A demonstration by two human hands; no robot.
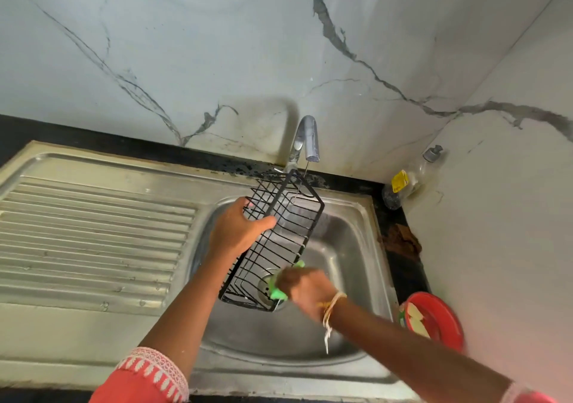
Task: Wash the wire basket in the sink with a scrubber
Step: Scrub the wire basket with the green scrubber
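Observation:
A black wire basket (288, 216) is held tilted over the steel sink (350, 253), its far end up near the tap. My left hand (238, 229) grips its left long side around the middle. My right hand (305, 288) is closed on a green scrubber (277, 292) pressed against the basket's near right corner, just above the drain. The hand is blurred. A thin stream of water falls from the tap onto the basket's far end.
A chrome tap (305, 137) rises behind the sink. The ribbed steel drainboard (93, 232) lies to the left. A soap bottle with a yellow label (409, 179) stands in the back right corner. A red dish (434, 319) sits on the black counter at right.

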